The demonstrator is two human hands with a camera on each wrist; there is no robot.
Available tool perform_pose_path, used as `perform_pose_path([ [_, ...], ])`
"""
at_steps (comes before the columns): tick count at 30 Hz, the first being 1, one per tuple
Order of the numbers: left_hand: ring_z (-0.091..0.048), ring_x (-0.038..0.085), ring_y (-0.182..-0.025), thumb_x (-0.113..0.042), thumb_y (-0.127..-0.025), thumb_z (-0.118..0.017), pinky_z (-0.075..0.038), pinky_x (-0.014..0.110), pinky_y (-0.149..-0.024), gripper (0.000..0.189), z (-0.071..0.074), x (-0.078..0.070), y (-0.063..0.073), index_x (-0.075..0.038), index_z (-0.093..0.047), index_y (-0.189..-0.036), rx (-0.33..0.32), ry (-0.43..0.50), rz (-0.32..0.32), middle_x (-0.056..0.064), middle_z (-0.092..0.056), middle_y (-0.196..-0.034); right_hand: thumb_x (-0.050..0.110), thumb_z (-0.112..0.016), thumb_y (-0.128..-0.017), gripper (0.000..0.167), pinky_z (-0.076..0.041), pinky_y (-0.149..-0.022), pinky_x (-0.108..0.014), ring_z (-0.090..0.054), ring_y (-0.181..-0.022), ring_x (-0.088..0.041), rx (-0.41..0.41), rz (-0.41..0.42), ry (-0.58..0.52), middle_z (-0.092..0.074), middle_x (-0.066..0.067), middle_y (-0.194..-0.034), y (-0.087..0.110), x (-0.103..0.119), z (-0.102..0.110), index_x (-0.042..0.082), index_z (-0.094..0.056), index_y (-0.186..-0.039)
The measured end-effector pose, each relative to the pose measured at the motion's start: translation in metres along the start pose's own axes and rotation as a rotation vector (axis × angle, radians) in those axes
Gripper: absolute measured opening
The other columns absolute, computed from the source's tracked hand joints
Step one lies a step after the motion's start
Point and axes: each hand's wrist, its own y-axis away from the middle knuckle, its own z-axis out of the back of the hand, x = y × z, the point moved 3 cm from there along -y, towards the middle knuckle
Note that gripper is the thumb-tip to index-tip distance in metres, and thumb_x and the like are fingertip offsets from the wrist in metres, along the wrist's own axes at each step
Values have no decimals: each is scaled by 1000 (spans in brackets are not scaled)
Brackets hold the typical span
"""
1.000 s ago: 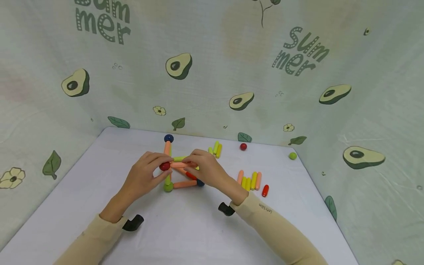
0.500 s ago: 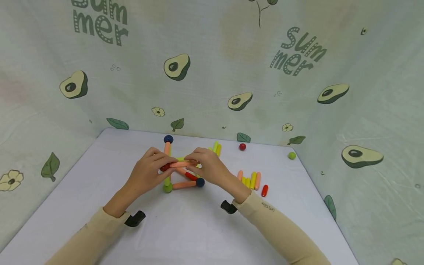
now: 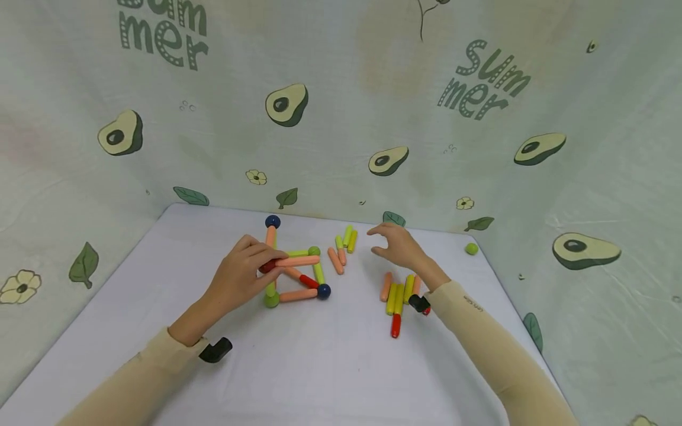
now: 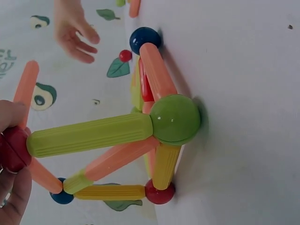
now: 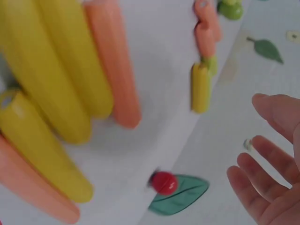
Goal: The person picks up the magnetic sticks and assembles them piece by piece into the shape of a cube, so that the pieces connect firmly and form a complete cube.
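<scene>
In the head view my left hand [image 3: 242, 269] pinches a red ball [image 4: 14, 149] at the top of a frame of magnetic rods and balls. From that ball an orange rod [image 3: 298, 260] sticks out to the right with a free end. A light green rod [image 4: 93, 135] runs from the red ball down to a green ball [image 4: 176, 119] on the table. Blue balls [image 3: 323, 291] join other corners. My right hand [image 3: 399, 245] hovers with fingers spread and holds nothing. Nearest it in the right wrist view lies a loose red ball [image 5: 164, 183], hidden in the head view.
Yellow rods [image 3: 391, 299], orange rods [image 3: 386, 287] and a red rod [image 3: 396, 326] lie below the right forearm. More short rods [image 3: 347, 236] sit behind the frame. A loose green ball [image 3: 471, 248] rests near the right edge. A patterned cloth [image 3: 330, 130] hangs behind.
My right hand has let go of the orange rod and moved right, over toward the loose red ball. The left hand stays on the frame's red ball.
</scene>
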Motion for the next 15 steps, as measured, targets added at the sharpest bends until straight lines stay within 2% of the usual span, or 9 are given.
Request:
perform_pose_path([
  [4, -50, 20, -94, -17, -83, -93, -49, 31, -68, 31, 1, -2, -1, -14, -82, -112, 4, -6, 1, 0, -76, -95, 10, -79, -95, 45, -47, -112, -58, -60, -127, -41, 13, -81, -5, -66, -20, -137, -4, -46, -2, -1, -67, -137],
  [7, -50, 20, -94, -17, -84, -93, -49, 31, -68, 31, 2, -2, -1, -13, -82, -112, 9, -9, -6, 1, -76, -96, 7, -77, -96, 47, -41, -117, -61, -55, -135, -44, 29, -126, -23, -63, -24, -142, -7, -68, -6, -4, -63, -140],
  [11, -50, 20, -94, -17, -83, -93, -48, 30, -67, 30, 1, -2, -2, -13, -82, -112, 9, -15, -17, 0, -75, -95, 6, -74, -99, 51, -35, -122, -61, -48, -142, -45, 71, -174, -42, -55, -26, -151, -10, -85, -14, -5, -58, -146],
  [15, -50, 20, -94, -16, -82, -94, -47, 29, -65, 31, -1, -2, -3, -13, -82, -110, 7, -6, -27, 0, -76, -95, 4, -68, -100, 54, -33, -122, -61, -46, -143, -46, 100, -208, -45, -50, -28, -154, -14, -93, -22, -5, -53, -151],
])
